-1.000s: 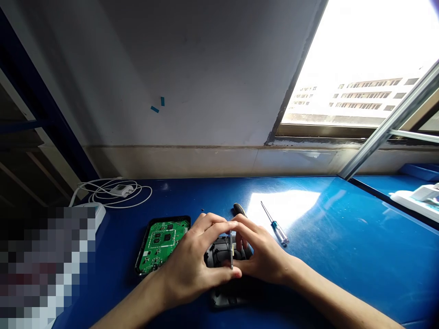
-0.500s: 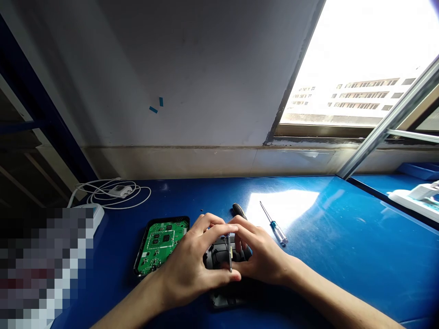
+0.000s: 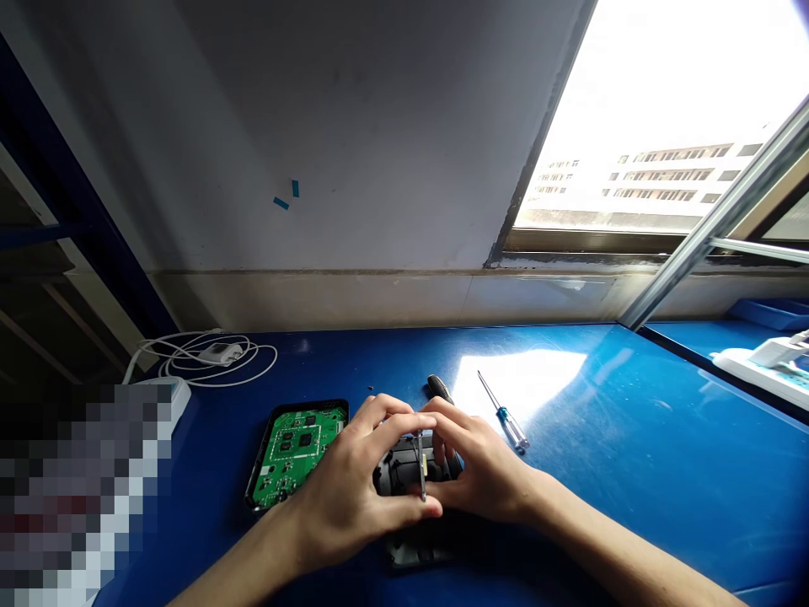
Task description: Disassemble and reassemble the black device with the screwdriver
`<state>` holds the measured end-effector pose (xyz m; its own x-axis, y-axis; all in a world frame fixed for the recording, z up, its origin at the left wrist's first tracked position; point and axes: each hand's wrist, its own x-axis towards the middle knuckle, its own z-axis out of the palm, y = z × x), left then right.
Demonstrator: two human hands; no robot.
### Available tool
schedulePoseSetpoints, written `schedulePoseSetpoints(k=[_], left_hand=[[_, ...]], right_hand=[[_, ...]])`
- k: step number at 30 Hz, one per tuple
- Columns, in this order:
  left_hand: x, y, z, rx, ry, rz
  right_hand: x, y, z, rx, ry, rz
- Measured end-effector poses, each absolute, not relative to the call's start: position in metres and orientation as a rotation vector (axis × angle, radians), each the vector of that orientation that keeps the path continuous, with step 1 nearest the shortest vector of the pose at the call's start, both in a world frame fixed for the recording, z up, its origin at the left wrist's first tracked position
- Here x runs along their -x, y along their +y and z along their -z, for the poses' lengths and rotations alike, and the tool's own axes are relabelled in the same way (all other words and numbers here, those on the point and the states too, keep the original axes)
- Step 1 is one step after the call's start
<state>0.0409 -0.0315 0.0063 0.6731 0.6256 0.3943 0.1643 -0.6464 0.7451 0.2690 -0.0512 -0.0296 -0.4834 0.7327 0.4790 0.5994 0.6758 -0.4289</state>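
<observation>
Between my left hand [image 3: 354, 472] and my right hand [image 3: 484, 468] a thin flat board [image 3: 423, 468] stands upright, seen edge-on, with a small pale part on its right side. My left thumb is at its lower end and the fingers of both hands meet at its top. Its faces are hidden, so I cannot tell its exact kind. Below and behind it lies a dark grey plastic housing [image 3: 399, 472], partly covered by my hands. Left of my left hand, a green circuit board [image 3: 297, 447] sits in a black tray-like case [image 3: 253, 489].
A screwdriver with a clear blue handle [image 3: 511, 428] lies on the blue table [image 3: 632, 472] to the right. A dark handle [image 3: 438, 386] pokes out behind my right hand. Coiled white cable [image 3: 190, 384] and a white adapter [image 3: 224, 354] rest back left; a power strip [image 3: 768, 371] is far right.
Almost nothing differs: the whole view has shifted by a few pixels. Both hands keep the same hold on the thin board.
</observation>
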Motion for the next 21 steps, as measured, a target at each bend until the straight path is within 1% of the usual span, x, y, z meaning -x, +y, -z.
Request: schedulePoseSetpoints(k=[11, 21], left_hand=[[-0.0428, -0.0302, -0.0075, -2.194, 0.623, -0.834], [-0.0426, -0.0296, -0.0053, -2.183, 0.596, -0.887]], right_hand=[[-0.2692, -0.0524, 0.0261, 1.063, -2.265, -0.293], [-0.2694, -0.0520, 0.0263, 1.063, -2.264, -0.301]])
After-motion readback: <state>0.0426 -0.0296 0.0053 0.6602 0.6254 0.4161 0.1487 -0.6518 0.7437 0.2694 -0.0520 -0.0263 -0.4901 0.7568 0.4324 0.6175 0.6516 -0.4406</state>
